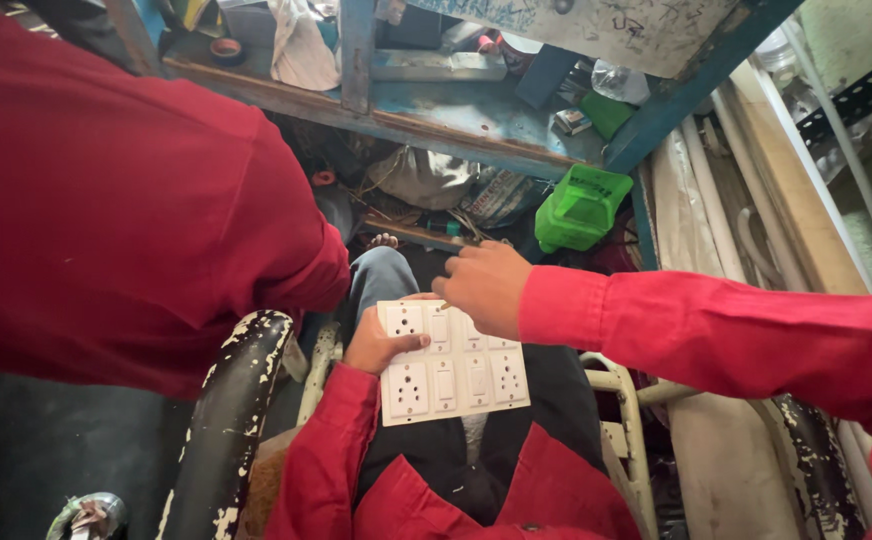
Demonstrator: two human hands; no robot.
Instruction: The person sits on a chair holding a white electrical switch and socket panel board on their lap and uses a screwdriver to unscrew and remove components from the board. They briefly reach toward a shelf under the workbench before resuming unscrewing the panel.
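Lying flat across the lap, white switch-socket plate (453, 362), hands (486, 288) gripping its far long edge

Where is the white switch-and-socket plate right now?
In the head view, the white switch-and-socket plate sits centre frame over the person's lap, left hand holding its left edge, right hand on its top.

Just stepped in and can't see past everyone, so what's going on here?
A seated person in red sleeves holds a white switch-and-socket plate over their lap. The left hand grips its left edge, thumb on the face. The right hand rests on the plate's top right part, fingers curled over the switches. Another person in a red shirt stands close on the left. Ahead is a cluttered blue workbench with a green container below it.
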